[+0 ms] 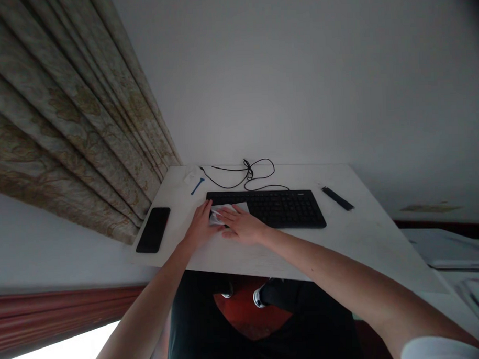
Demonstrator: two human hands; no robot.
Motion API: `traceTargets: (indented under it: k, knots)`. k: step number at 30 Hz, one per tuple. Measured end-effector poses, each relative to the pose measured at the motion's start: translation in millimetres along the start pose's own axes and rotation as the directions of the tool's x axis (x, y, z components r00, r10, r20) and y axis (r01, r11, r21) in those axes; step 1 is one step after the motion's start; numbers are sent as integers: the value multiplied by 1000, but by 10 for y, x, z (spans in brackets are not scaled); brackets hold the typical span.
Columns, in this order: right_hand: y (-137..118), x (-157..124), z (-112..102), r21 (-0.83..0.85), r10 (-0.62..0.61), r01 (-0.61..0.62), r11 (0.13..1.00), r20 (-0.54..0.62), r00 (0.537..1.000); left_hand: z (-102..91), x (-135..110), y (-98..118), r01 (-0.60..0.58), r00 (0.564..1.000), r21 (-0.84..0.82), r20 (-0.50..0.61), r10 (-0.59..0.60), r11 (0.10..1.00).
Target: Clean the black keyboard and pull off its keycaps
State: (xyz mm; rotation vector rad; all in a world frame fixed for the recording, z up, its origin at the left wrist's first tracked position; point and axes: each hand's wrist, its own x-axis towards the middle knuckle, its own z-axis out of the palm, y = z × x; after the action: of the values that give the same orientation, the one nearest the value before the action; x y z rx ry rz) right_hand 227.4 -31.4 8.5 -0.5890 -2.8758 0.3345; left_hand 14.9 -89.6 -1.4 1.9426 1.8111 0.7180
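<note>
At the left end of the black keyboard [283,209], our left hand [201,226] closes on a white wipe [216,217] while our open right hand [243,225] presses it flat against the keys.

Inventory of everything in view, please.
keyboard: 1, black, on the desk, under the cloth at its left end
white cloth: 1, white, on the keyboard's left end, under the hands
desk: 1, white, under everything listed here
smartphone: 1, black, face up at the desk's left edge
cable: 1, black, looped behind the keyboard
blue plastic item: 1, blue, back left of the desk; exact kind unclear
white packet: 1, white, beside the blue item
black bar: 1, black, right of the keyboard
curtain: 1, beige patterned, left of the desk
left hand: 1, on the cloth's left side
right hand: 1, flat on the cloth
shoes: 2, below the desk edge
</note>
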Motion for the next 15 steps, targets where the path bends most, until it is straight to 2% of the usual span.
traceTargets:
  k: [2, 5, 7, 9, 11, 13, 15]
  knots:
    - [50, 0, -10, 1, 39, -39, 999, -14, 999, -4, 5, 2, -5, 1000, -1, 0, 5, 1000]
    - [219, 45, -55, -11, 241, -242, 970, -73, 968, -22, 13, 13, 6, 1000, 10, 6, -6, 1000]
    - [256, 69, -63, -22, 321, -324, 946, -96, 942, -31, 15, 25, 16, 1000, 23, 12, -16, 1000]
    - [183, 63, -38, -26, 274, -277, 960, -83, 958, -34, 13, 33, 17, 1000, 34, 15, -17, 999]
    - [55, 26, -2, -14, 140, -141, 990, -48, 989, -31, 9, 37, 10, 1000, 41, 13, -10, 999]
    - [-29, -22, 16, 1, 37, -37, 999, -23, 999, -25, 5, 34, 3, 1000, 43, 2, -3, 999]
    - [-5, -53, 1, 2, 52, -52, 999, -25, 998, -21, 5, 28, -1, 1000, 41, -6, 2, 999]
